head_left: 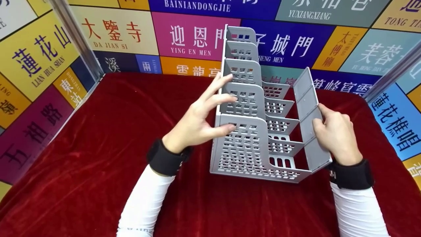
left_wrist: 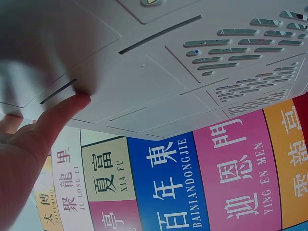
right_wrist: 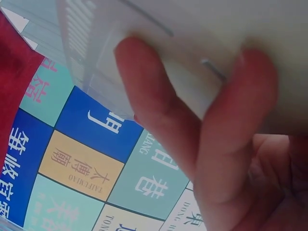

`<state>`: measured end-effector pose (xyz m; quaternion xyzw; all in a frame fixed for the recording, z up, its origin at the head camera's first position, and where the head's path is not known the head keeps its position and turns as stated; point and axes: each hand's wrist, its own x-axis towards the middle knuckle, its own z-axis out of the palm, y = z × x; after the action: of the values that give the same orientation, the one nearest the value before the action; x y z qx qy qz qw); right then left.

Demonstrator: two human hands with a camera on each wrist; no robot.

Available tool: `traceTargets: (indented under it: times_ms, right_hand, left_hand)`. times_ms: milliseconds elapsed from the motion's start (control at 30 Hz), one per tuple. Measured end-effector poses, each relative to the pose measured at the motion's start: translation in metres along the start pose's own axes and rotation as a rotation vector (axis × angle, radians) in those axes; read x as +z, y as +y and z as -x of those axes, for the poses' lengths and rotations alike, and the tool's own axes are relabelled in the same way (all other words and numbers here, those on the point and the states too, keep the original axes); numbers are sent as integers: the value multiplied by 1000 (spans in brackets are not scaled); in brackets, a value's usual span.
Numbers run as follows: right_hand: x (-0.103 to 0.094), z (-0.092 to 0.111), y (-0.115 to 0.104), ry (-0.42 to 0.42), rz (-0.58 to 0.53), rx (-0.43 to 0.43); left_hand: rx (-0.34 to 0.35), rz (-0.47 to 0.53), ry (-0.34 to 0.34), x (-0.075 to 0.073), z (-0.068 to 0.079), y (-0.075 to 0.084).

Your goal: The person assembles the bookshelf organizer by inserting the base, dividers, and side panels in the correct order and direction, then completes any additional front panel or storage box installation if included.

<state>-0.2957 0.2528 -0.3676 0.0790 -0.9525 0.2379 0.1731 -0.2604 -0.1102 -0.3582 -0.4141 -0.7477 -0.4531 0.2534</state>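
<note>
A grey plastic file organizer [head_left: 243, 144] with perforated dividers and several slots stands on the red cloth. Along its right side a long grey panel [head_left: 306, 105] leans outward, apart from the divider ends at the far end and meeting the front corner near me. My right hand [head_left: 338, 135] grips this panel by its outer edge, thumb on the face toward me; two fingers press its other face in the right wrist view. At the organizer's tall left side, my left hand [head_left: 204, 115] has its fingers spread and touches the slotted side wall [left_wrist: 159, 82].
Red velvet cloth [head_left: 82, 148] covers the table. Behind it stands a backdrop [head_left: 194, 36] of coloured signs with Chinese lettering, with metal posts [head_left: 79, 42] at the corners. Black bands [head_left: 167, 158] circle both wrists over white sleeves.
</note>
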Motion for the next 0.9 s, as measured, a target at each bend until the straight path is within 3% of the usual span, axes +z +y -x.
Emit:
traceTargets:
  times_ms: [533,900]
  right_hand:
    - [3,-1,0,21,1,-29]
    - [6,-3,2,-23,10,-34]
  left_hand:
    - [0,8,1,0,1,-1]
    - [3,11,2,0,1,-1]
